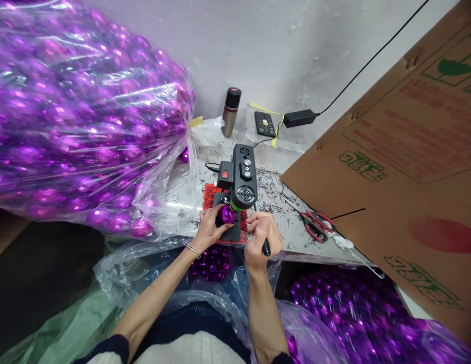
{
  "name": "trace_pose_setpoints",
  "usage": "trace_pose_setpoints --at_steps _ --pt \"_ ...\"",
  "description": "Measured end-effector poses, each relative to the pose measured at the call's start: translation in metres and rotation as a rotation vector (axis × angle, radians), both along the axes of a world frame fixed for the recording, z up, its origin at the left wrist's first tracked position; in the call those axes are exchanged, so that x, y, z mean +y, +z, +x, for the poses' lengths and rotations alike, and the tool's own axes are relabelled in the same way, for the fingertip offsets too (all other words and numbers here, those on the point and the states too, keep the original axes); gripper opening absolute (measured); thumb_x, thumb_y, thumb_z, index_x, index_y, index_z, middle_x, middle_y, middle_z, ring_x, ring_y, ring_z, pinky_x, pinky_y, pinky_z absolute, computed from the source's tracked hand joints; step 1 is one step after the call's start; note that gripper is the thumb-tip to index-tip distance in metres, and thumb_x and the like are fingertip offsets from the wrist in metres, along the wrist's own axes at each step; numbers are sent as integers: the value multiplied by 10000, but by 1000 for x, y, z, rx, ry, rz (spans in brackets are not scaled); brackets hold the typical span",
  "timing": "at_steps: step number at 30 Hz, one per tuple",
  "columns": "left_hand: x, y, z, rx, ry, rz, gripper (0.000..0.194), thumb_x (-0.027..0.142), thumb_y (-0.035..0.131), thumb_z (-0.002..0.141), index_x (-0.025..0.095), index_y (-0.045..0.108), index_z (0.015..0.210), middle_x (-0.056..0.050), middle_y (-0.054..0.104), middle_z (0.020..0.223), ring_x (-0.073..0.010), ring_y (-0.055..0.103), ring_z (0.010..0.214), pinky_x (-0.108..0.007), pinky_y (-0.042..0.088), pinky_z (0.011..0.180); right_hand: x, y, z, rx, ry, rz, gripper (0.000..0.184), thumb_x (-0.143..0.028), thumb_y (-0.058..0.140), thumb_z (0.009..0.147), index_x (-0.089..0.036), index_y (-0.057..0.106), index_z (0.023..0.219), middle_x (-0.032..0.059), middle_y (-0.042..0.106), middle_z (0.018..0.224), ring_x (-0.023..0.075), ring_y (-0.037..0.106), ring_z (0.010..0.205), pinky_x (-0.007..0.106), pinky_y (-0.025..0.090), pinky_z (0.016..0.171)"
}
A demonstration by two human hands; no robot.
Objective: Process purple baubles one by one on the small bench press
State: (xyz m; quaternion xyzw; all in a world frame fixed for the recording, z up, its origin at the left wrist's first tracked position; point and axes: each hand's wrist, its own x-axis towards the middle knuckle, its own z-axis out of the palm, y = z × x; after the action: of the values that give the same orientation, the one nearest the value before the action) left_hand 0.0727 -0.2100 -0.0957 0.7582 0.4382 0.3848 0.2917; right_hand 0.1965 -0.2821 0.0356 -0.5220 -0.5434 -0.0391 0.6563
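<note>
A navy-and-white shirt (203,349) sits nearest; beyond, the fingers of the left hand (208,228) clamp a shiny purple bauble (228,215) beneath the black machine (245,177), a placement seemingly calling for steadiness. The right hand's (262,235) fingers close round a black-ended handle (266,247). Carton (394,197) print is unreadable
</note>
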Motion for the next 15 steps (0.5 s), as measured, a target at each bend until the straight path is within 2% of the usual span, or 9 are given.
trace_pose_setpoints --at_steps 3,8,15 --pt "-3 -5 2 -4 -6 68 621 472 844 872 215 616 1389 -129 743 1285 -317 702 1181 -499 523 1072 0 1 0 -2 17 14 367 -175 434 1063 -233 538 716 -23 590 686 136 630 700 302 471 668" --pt "-2 -14 4 -39 2 79 617 446 903 814 233 629 1323 -112 744 1288 -316 716 1183 -495 552 1045 -1 -2 -3 0 7 24 367 -161 425 1060 -232 546 720 -25 592 685 136 637 701 296 479 666" --pt "-3 -13 4 -57 -5 42 600 405 910 804 223 634 1304 -118 741 1304 -326 714 1221 -502 557 1056 2 -42 -5 -35 -54 88 375 -201 394 1066 -227 547 725 -8 622 746 135 646 686 300 507 656"
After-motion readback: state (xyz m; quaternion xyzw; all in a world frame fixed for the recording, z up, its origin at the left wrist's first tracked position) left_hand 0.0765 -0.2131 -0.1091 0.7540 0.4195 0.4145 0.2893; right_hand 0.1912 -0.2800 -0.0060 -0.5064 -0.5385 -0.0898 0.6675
